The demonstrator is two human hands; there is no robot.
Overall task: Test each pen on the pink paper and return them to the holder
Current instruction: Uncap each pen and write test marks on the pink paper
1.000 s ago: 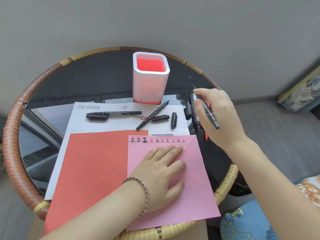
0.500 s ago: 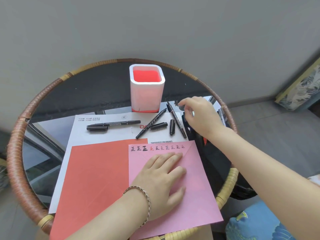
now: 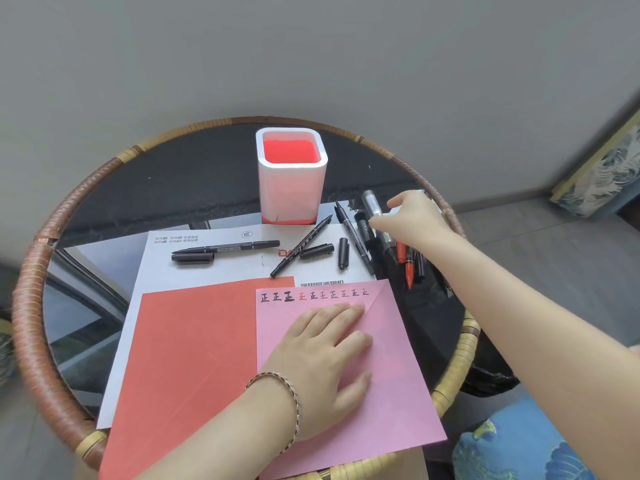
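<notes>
The pink paper (image 3: 391, 382) lies at the table's front right, with a row of test marks along its top edge. My left hand (image 3: 325, 355) presses flat on it. The white holder with a red inside (image 3: 291, 199) stands empty at the back. Three uncapped black pens (image 3: 225, 247) (image 3: 301, 245) (image 3: 353, 237) and their caps (image 3: 192, 258) lie on a white sheet (image 3: 207, 271). My right hand (image 3: 412, 220) hovers over a pile of pens at the right, among them a red pen (image 3: 409, 271). Its thumb and forefinger are apart at a grey marker (image 3: 371, 204).
A red paper (image 3: 194, 358) lies left of the pink one, over the white sheet. The round glass table has a raised wicker rim (image 3: 31, 271). A blue cushion (image 3: 519, 452) sits at the lower right and a framed picture (image 3: 606, 168) leans on the wall.
My right hand laid the black pen it held on the white sheet beside the caps, then moved right over the pen pile. My left hand stayed on the pink paper.
</notes>
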